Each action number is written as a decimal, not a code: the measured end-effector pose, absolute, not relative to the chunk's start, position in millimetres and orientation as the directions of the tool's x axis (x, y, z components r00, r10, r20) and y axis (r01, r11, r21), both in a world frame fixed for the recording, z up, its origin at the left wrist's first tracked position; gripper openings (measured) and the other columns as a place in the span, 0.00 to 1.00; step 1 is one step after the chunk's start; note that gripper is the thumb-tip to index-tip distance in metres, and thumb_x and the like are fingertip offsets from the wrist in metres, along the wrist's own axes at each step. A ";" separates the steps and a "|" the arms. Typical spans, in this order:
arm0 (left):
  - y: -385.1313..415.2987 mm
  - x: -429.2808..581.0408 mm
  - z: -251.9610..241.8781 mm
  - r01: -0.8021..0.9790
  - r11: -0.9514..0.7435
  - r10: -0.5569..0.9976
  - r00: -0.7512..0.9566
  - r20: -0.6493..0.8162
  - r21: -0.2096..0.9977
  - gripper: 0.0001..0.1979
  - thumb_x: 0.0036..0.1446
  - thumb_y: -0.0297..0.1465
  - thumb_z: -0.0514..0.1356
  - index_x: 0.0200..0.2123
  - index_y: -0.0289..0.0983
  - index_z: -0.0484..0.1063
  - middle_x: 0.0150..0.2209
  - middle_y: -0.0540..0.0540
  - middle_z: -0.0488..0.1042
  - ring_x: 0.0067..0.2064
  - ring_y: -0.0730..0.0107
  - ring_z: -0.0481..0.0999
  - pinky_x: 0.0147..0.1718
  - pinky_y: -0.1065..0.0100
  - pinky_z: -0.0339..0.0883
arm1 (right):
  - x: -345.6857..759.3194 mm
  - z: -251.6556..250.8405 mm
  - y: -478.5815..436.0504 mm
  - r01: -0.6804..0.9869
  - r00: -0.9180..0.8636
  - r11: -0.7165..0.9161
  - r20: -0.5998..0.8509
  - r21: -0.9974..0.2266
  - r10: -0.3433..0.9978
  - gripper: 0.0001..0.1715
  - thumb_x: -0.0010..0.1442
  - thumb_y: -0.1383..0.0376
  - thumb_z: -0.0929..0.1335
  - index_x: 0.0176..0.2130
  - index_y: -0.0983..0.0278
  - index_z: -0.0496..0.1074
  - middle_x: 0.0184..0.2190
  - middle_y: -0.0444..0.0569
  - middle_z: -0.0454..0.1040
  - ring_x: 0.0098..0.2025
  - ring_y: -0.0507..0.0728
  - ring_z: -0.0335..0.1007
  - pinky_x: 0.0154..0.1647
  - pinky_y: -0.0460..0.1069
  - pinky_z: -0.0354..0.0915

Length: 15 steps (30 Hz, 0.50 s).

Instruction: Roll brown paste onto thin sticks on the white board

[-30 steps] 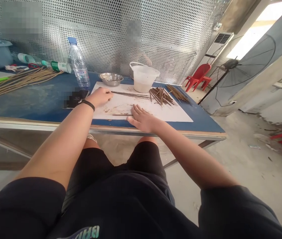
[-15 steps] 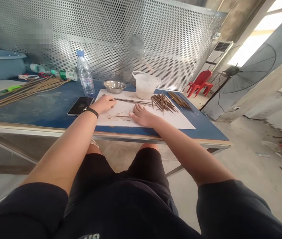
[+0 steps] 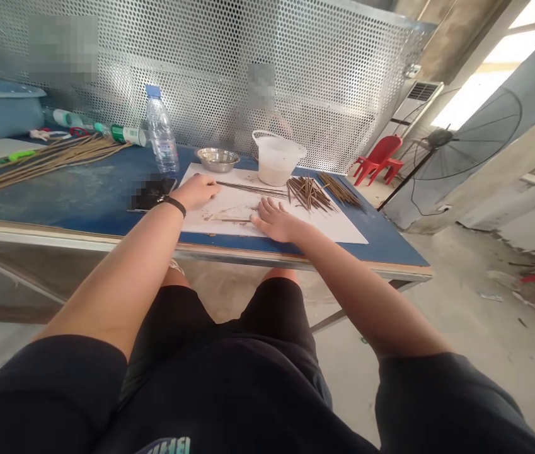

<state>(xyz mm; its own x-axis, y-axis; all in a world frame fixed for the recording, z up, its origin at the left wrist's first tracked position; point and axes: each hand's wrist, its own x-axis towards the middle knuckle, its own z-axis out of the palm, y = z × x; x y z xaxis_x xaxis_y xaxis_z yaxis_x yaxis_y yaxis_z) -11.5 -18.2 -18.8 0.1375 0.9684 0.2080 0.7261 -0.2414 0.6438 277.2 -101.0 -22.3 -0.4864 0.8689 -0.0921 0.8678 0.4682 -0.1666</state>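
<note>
My left hand (image 3: 200, 191), a dark band on its wrist, rests on the white board (image 3: 338, 228) with its fingers curled in. The left ends of several long thin brown sticks (image 3: 253, 188) lie right at its fingertips; whether it grips them is hidden. My right hand (image 3: 274, 219) lies flat on the board, fingers spread. One thin brown stick (image 3: 232, 221) runs along the board up to the right thumb, and its right end is hidden by the hand. Brown crumbs (image 3: 208, 217) are scattered between the hands. Beyond the right hand sits a pile of short brown sticks (image 3: 309, 192).
Behind the board's middle stand a white plastic bucket (image 3: 279, 161) and a metal bowl (image 3: 218, 160). A water bottle (image 3: 162, 135) and a phone (image 3: 151, 194) are left. More brown sticks (image 3: 340, 189) lie right, long ones (image 3: 59, 157) far left. A perforated metal panel (image 3: 191, 63) closes the back.
The view has shifted slightly. My right hand has slid a little to the right across the board, still flat. My left hand stays about where it was.
</note>
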 end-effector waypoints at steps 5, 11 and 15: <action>-18.9 -12.9 -17.8 0.722 -0.242 0.969 0.155 0.190 0.648 0.18 0.56 0.49 0.68 0.24 0.43 0.75 0.31 0.42 0.81 0.32 0.57 0.75 0.34 0.60 0.64 | 268.4 -19.6 -64.4 0.897 -0.432 0.416 -0.094 -0.149 0.897 0.55 0.78 0.40 0.47 0.83 0.76 0.45 0.85 0.68 0.35 0.86 0.73 0.22 0.84 0.73 0.32; -21.9 -13.0 -17.4 0.716 -0.216 0.976 0.132 0.174 0.664 0.18 0.56 0.49 0.69 0.24 0.43 0.75 0.31 0.40 0.81 0.32 0.54 0.75 0.34 0.59 0.63 | 287.1 -20.8 -102.9 0.863 -0.495 0.473 -0.106 -0.180 0.862 0.64 0.75 0.33 0.43 0.83 0.78 0.43 0.85 0.66 0.33 0.87 0.72 0.22 0.85 0.70 0.32; -22.3 -11.7 -17.0 0.727 -0.224 0.973 0.124 0.197 0.649 0.17 0.57 0.46 0.67 0.23 0.43 0.74 0.32 0.40 0.81 0.32 0.54 0.75 0.34 0.58 0.63 | 299.9 -26.0 -134.0 0.836 -0.532 0.509 -0.075 -0.206 0.843 0.69 0.71 0.28 0.43 0.84 0.75 0.44 0.85 0.64 0.35 0.87 0.73 0.24 0.85 0.70 0.34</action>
